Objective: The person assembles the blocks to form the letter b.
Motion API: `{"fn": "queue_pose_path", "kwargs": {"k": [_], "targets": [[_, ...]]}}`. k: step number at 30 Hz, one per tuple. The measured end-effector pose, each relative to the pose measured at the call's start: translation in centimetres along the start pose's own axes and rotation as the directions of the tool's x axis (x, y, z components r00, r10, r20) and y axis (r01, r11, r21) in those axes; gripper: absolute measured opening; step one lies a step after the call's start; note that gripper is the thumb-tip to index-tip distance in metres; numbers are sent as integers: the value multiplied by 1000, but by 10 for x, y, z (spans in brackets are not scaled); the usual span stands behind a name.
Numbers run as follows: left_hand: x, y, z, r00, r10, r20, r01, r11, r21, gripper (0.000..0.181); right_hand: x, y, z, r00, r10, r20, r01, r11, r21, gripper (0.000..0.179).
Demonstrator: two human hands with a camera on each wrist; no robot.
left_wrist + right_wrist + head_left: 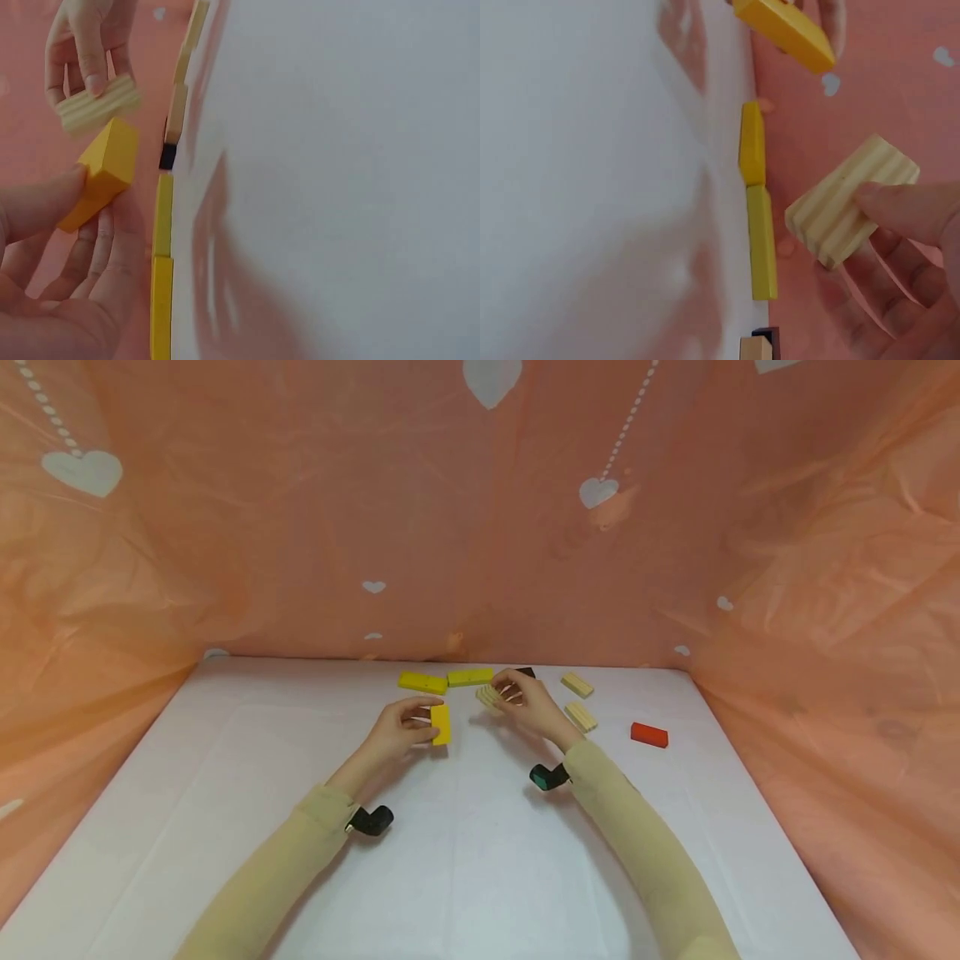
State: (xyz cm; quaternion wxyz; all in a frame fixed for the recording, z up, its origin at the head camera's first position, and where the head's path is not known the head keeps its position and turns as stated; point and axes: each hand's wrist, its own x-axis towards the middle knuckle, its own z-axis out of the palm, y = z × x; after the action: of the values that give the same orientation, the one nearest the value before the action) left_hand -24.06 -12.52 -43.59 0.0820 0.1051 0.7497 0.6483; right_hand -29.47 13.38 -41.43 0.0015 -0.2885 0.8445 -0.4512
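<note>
My left hand [395, 728] pinches a yellow block [441, 725] between thumb and fingers, above the table. To its right, my right hand [531, 700] grips a pale wooden block with ridged stripes [853, 201], also raised off the surface. In the left wrist view the two held blocks appear close together, the striped one [97, 103] beyond the yellow one [109, 169]. Behind the hands lie a yellow block [422, 682] and a yellow-green block [470, 677], end to end. A black block [527, 672] is partly hidden behind the right hand.
Two pale wooden blocks [577, 684] [581, 717] lie right of the right hand. Farther right is a red block [649, 735]. The white-covered table [450, 877] meets an orange curtain [480, 543] with white hearts at the back and sides.
</note>
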Motion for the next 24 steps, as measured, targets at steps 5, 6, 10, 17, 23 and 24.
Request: {"fn": "queue_pose_path", "kwargs": {"k": [5, 6, 10, 17, 23, 24], "targets": [[-11, -1, 6, 999, -49, -11, 49, 997, -56, 51, -16, -27, -4, 998, 50, -45, -45, 993, 112, 33], [-13, -1, 8, 998, -62, -13, 61, 996, -63, 51, -19, -31, -4, 997, 57, -51, -50, 990, 128, 35], [-22, -5, 14, 993, -114, -2, 113, 990, -86, 45, -30, -36, -2, 995, 95, -43, -86, 981, 176, 40], [-36, -7, 23, 990, -134, 48, 135, 990, -34, 43, -31, -8, 14, 983, 177, -41, -156, 939, 305, 40], [-46, -8, 34, 990, -128, 56, 124, 990, 62, 41, -35, 4, 28, 973, 233, 2, -220, 916, 335, 40], [-48, -9, 36, 991, -123, 60, 118, 990, 83, 41, -36, 5, 30, 971, 240, 17, -231, 910, 344, 40]]}}
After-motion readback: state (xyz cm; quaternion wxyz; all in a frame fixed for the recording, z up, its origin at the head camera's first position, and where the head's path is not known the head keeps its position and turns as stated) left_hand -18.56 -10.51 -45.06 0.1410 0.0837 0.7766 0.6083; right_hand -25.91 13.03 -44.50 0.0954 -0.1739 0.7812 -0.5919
